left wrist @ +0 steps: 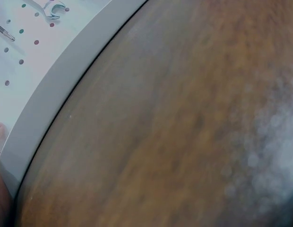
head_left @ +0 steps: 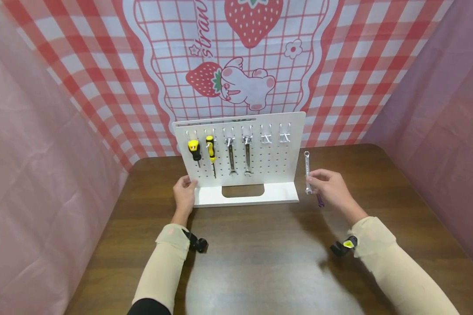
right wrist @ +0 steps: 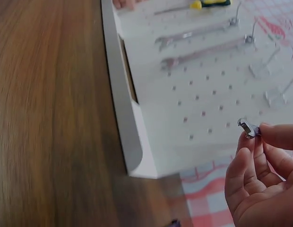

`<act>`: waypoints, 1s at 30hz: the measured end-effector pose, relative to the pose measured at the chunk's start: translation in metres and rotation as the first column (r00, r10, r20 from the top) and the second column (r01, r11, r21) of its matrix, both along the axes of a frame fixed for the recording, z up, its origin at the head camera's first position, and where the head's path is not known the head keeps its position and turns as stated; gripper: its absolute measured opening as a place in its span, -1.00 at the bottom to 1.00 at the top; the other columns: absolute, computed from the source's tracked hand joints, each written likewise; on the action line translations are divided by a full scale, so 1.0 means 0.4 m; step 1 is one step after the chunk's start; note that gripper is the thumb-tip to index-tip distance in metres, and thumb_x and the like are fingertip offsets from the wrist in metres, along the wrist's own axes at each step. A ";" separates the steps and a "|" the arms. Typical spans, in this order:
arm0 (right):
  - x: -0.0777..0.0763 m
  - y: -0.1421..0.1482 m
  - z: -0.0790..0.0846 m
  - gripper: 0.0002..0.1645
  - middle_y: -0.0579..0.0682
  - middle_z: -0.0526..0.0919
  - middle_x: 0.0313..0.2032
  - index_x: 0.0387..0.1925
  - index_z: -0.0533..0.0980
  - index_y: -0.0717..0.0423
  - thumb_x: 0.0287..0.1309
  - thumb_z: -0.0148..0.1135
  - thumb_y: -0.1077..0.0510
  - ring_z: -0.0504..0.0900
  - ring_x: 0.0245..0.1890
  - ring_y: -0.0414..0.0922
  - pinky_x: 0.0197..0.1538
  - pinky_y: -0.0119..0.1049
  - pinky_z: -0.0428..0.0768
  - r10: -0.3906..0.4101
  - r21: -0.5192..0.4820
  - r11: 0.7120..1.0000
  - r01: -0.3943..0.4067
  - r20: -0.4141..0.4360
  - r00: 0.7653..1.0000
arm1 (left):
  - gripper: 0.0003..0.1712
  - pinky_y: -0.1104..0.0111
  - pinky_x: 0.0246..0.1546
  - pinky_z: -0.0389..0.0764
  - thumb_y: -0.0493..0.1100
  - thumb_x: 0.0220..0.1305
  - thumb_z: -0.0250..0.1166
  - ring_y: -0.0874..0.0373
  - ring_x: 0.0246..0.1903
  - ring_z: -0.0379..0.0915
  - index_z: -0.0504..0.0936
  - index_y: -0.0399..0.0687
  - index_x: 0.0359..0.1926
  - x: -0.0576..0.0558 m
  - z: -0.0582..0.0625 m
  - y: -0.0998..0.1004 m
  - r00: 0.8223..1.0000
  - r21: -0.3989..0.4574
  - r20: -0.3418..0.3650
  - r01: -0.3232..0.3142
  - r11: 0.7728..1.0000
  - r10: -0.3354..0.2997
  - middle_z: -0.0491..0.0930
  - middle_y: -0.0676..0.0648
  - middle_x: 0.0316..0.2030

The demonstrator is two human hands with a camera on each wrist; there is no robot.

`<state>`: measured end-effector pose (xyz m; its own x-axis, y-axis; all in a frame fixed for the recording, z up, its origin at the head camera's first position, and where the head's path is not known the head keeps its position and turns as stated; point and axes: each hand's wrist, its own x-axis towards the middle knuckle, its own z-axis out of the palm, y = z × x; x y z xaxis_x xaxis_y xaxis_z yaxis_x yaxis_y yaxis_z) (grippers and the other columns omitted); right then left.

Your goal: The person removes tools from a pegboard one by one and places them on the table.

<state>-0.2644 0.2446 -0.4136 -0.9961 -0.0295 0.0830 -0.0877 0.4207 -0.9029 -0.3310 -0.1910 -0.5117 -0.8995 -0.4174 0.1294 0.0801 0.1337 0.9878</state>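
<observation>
A white pegboard stand stands on the table with tools on its hooks. At its lower left corner my left hand grips the edge, thumb toward the front; only a sliver of this hand appears in the left wrist view. My right hand pinches a small silver combination wrench between thumb and fingers, just right of the board. In the head view the wrench is upright, its ring end at the top. The open end of the wrench pokes out from the fingertips in the right wrist view.
Two screwdrivers with yellow and black handles, one stubby and one slim, hang at the left. Beside them hang two larger wrenches, one left and one right. Two bare hooks follow. A purple wrench lies below my right hand.
</observation>
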 end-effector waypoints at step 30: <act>-0.057 0.206 -0.127 -0.65 0.02 0.65 -0.49 -0.13 0.60 0.58 0.29 0.16 0.27 0.54 -0.55 -0.17 -0.47 -0.30 0.55 -0.137 0.313 0.946 0.082 0.158 0.978 | -0.70 0.33 -0.08 0.52 -0.35 0.33 0.33 -0.12 -0.06 0.55 0.60 -0.46 0.03 0.006 0.008 0.003 1.000 0.015 0.006 0.001 1.000 -0.001 0.60 -0.37 -0.10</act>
